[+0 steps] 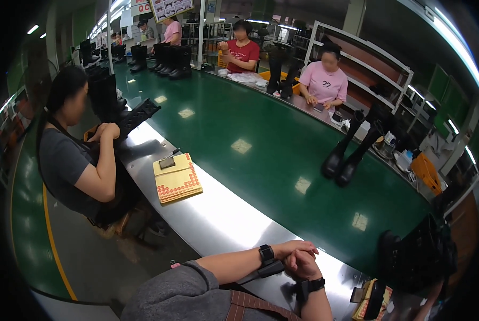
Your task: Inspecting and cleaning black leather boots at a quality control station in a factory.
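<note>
My left hand (297, 248) and my right hand (304, 264) rest together over the metal strip (239, 214) along the bench edge, wrists nearly crossed. The left hand's fingers reach out loosely past the right hand. My right hand is curled in on itself, and nothing shows in either one. A black strapped device (266, 253) sits on my left wrist, another (309, 288) on my right. To the right of my hands lies a yellow pad with red marks (372, 305), partly covered by a dark elongated object. A tall black boot (418, 251) stands beyond it.
On the green conveyor belt (271, 160) stands a pair of black boots (346, 152). A stack of yellow cards (178, 179) lies on the metal strip. At left a seated co-worker (79, 155) handles a black boot (135, 117). Other people work across the belt.
</note>
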The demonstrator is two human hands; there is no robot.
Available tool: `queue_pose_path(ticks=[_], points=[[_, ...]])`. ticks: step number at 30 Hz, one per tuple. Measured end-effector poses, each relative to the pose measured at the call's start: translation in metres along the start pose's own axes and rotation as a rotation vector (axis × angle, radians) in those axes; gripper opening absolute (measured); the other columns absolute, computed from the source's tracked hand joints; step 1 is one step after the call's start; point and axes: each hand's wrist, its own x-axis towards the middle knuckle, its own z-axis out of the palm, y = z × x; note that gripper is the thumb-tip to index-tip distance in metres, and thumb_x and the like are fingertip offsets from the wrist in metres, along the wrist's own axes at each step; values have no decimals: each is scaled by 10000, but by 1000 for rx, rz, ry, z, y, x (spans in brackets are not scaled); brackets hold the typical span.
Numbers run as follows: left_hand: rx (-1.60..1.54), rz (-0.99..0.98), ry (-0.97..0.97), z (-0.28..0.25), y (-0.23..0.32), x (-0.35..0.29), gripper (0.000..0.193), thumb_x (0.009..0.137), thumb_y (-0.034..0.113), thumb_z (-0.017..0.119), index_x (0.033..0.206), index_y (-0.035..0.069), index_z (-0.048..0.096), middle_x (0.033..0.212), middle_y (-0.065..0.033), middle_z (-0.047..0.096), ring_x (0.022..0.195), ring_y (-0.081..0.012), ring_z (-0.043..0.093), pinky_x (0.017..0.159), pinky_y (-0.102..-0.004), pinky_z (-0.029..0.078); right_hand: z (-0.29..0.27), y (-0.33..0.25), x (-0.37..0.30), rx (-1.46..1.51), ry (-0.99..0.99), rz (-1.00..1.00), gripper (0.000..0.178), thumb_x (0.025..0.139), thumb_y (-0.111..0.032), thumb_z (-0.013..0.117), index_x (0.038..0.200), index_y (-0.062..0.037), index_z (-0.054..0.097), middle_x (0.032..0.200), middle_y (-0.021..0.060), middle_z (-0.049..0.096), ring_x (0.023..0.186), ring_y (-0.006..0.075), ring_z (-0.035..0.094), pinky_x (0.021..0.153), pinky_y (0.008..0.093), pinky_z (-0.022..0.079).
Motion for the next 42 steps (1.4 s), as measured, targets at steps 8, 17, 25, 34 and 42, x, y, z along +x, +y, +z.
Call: queue_pose_path(ticks=[8, 17, 25, 34, 42], points=[[36, -14, -8, 3, 6, -3, 404, 986, 364, 437, 1173, 27, 559, 1088, -100, 560, 1037, -162, 538, 928, -276, 430, 1, 0, 1, 3, -33, -22, 480, 977, -324, 394, 648, -38, 596, 566, 32, 505, 566, 187, 478, 557, 295, 380], [63, -41, -7, 5, 9, -4, 410, 980, 371, 449, 1204, 37, 533, 1098, -95, 547, 1033, -154, 537, 915, -264, 436, 2, -1, 0, 14, -24, -1, 483, 975, -334, 398, 649, -38, 599, 561, 29, 508, 572, 179, 485, 557, 290, 379], [37, -31, -34, 5, 8, -5, 419, 977, 385, 452, 1206, 41, 529, 1101, -95, 541, 1029, -153, 536, 908, -261, 440, -4, 1, -2, -24, 1, 28, 487, 974, -346, 406, 651, -38, 603, 562, 32, 514, 567, 181, 488, 563, 289, 385], [29, -25, -5, 4, 6, -3, 390, 965, 363, 488, 1186, 47, 551, 1071, -85, 563, 1027, -145, 543, 910, -262, 437, -1, 1, -1, -27, -1, 11, 490, 977, -361, 411, 662, -45, 614, 568, 28, 513, 584, 183, 496, 566, 287, 388], [5, -35, 4, 4, 5, -3, 381, 963, 356, 496, 1178, 48, 559, 1065, -81, 572, 1022, -140, 548, 912, -260, 435, -3, 3, -1, -27, -6, 14, 503, 980, -363, 401, 656, -42, 614, 574, 37, 516, 586, 184, 495, 567, 288, 387]])
